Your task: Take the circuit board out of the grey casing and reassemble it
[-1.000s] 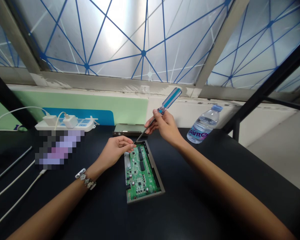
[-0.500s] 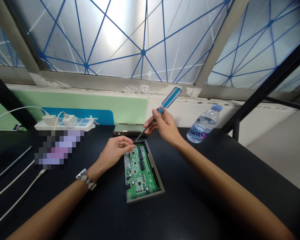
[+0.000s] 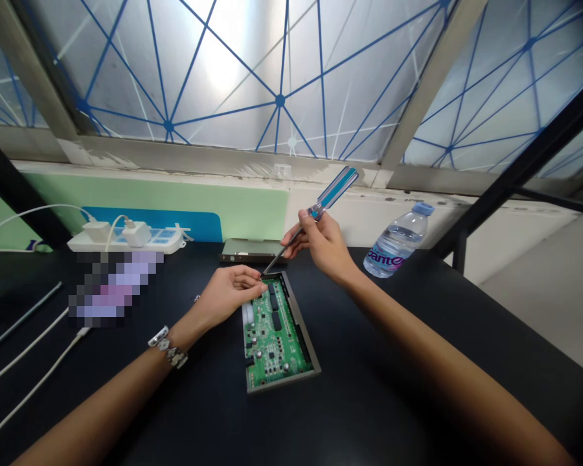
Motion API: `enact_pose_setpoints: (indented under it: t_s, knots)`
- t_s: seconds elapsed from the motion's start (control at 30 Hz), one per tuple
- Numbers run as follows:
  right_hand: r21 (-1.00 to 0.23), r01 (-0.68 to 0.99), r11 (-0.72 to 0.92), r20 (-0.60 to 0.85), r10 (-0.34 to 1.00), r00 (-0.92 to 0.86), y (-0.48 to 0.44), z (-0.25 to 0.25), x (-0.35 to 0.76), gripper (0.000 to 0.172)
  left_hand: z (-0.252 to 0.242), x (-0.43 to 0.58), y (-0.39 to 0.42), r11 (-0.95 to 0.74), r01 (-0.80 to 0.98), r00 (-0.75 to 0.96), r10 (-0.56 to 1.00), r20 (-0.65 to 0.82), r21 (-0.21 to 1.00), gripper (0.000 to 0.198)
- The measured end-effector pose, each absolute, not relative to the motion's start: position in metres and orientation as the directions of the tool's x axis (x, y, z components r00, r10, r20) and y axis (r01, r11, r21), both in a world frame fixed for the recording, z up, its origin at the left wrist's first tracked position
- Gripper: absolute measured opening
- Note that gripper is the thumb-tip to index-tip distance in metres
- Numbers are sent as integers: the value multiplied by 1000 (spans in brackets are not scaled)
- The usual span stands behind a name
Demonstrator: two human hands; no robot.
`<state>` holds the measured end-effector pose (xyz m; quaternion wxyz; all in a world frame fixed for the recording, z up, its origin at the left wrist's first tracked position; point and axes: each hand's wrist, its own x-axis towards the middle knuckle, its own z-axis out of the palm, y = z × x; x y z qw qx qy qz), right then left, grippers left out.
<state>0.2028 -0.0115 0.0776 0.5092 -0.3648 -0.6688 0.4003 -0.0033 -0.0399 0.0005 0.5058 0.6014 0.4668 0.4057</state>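
My right hand [image 3: 320, 243] is closed around the lower end of a screwdriver [image 3: 337, 186] with a clear and blue handle. Its metal shaft slants down left, and the tip is by my left fingertips. My left hand [image 3: 230, 292] is pinched at the top left corner of a green circuit board [image 3: 276, 346]; whatever lies between its thumb and fingers is hidden or too small to name. The board sits in a shallow metal frame [image 3: 311, 343] on the black table. Small black chips and capacitors dot its surface.
Behind the board lies a flat metal case [image 3: 252, 249]. A water bottle [image 3: 397, 241] leans at the right. To the left are a white power strip [image 3: 170, 243] with plugs, a blurred-out item [image 3: 119, 288], white cables [image 3: 34, 391] and a thin grey rod [image 3: 22, 321].
The screwdriver and my right hand have shifted very slightly up and right. My left fingers have moved a little to the right over the board's corner.
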Motion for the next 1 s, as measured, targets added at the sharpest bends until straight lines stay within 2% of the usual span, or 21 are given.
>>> enact_pose_setpoints:
  t_s: [0.17,0.33,0.7,1.0]
  knots:
    - [-909,112,401,369,901,-226,-13,79,203,40,1,-3,-41,-70,142,259,966,31,987,29]
    - [-910,82,406,381,898,-220,-13,80,202,40,0,-5,-42,-122,206,273,960,63,971,25]
    - [-907,29,420,400,881,-251,-16,76,200,36,2,-6,-46,-306,426,271,941,202,851,20]
    - [-884,75,462,424,859,-288,-17,76,198,39,4,-6,-46,-400,522,297,913,279,753,14]
